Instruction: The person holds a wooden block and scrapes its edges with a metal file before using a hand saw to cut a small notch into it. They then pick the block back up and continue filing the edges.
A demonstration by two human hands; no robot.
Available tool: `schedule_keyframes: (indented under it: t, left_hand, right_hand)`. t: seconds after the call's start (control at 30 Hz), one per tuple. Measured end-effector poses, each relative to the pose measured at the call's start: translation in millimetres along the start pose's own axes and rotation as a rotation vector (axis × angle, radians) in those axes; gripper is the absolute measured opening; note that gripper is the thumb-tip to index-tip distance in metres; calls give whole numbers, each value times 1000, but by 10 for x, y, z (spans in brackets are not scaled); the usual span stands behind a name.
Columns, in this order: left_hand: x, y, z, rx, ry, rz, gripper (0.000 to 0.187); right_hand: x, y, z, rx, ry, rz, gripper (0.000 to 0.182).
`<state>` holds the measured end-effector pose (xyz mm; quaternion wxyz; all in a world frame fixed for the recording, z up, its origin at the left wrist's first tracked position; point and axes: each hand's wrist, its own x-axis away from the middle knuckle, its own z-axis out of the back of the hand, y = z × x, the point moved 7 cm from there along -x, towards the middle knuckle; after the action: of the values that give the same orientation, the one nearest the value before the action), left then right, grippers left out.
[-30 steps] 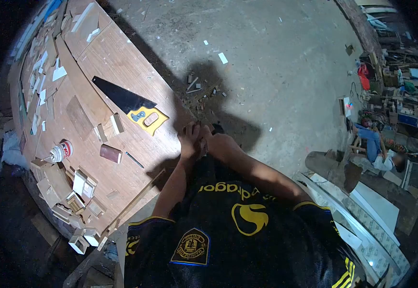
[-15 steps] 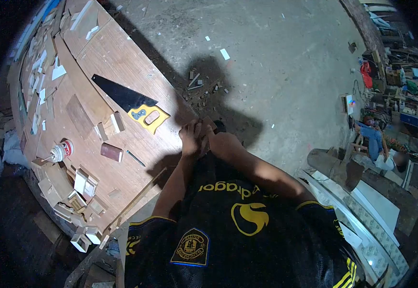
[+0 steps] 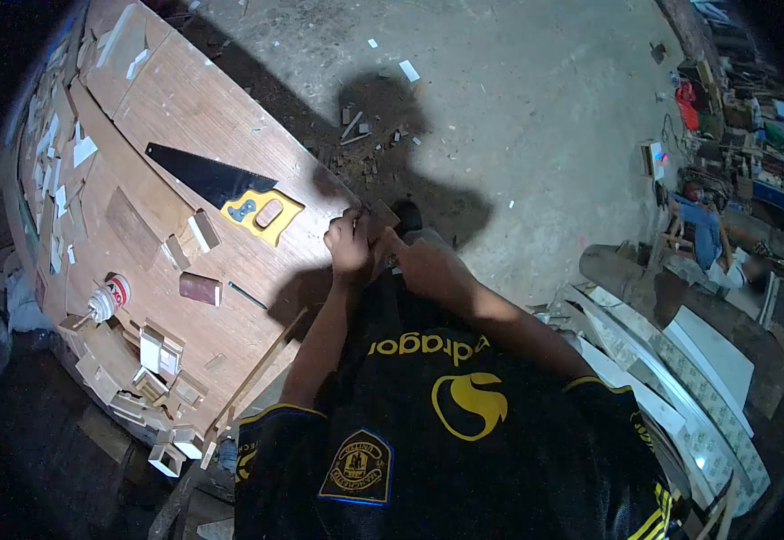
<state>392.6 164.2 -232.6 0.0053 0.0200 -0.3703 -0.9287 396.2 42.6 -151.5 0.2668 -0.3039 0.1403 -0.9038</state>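
Both my hands are together at the near edge of the wooden workbench [image 3: 257, 135], partly in shadow. In my left hand [image 3: 349, 245], the curled fingers grip a small brown piece of wood [image 3: 382, 217]. My right hand [image 3: 421, 264] is closed, its fingertips pressed at the lower side of that piece; whether something else is in them is hidden. On the bench to the left lies a handsaw with a black blade and yellow handle [image 3: 270, 216]. Closer to me are a dark reddish block [image 3: 200, 288] and a thin pencil-like stick [image 3: 247, 294].
A white tub with red lettering [image 3: 110, 297] stands on the bench's left, near several small wooden box-like pieces [image 3: 160, 351]. Wood offcuts [image 3: 356, 126] litter the concrete floor [image 3: 518, 117]. At right are leaning white panels [image 3: 711, 360] and a seated person [image 3: 702, 229].
The view has shifted slightly, so the bench items appear further left. The wood piece in my hands has turned and shows more of its flat face. My right hand sits slightly lower against it.
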Motion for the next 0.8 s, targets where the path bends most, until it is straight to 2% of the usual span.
schedule_keyframes:
  t: [0.1,0.17,0.3,0.37,0.4,0.57,0.63,0.8]
  left_hand:
    - [-18,-33,-29,7,-24,64,58]
    - [4,-43,-89,-170,-29,-72,57]
    - [-1,-28,-102,-156,-3,-84,56]
    - [-22,-29,-73,-214,126,-68,28]
    - [-38,-22,-79,-237,178,-76,28]
    - [-47,16,-47,-282,157,-37,27]
    - [-39,-24,-116,-204,57,-44,54]
    - [-22,4,-92,-209,81,-98,53]
  right_hand:
    - [73,-72,208,54,-29,-77,57]
    - [71,-30,148,-22,-130,-149,55]
    - [103,-13,135,-6,-32,-174,54]
    - [117,-28,205,5,21,-182,52]
    - [103,0,166,13,25,-199,52]
    - [68,-12,127,100,101,-160,55]
    - [48,-6,168,88,89,-160,55]
    - [45,-65,294,123,83,-139,54]
